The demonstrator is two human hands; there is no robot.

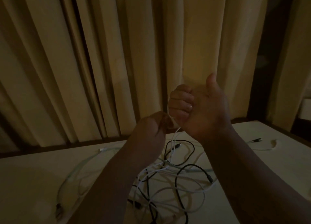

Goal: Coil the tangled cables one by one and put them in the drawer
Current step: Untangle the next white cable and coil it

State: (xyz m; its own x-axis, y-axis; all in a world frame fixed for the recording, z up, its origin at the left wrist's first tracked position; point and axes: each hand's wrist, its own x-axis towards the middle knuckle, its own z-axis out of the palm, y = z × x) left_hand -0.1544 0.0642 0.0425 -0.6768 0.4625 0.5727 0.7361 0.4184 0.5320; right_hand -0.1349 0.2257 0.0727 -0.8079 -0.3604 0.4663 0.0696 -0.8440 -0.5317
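A tangle of black and white cables (170, 178) lies on the pale table (42, 176) in dim light. Both my hands are raised above it. My right hand (198, 109) is a fist with the thumb up, its fingers curled round a thin white cable (173, 139) that hangs down into the tangle. My left hand (151, 129) sits just left of the fist and pinches the same white cable near its top. No drawer is in view.
A light cable (74, 171) loops across the table's left side, ending in a plug (58, 207) near the front. Another white cable with a dark plug (257, 140) lies at the far right. Beige curtains (117, 55) hang close behind the table.
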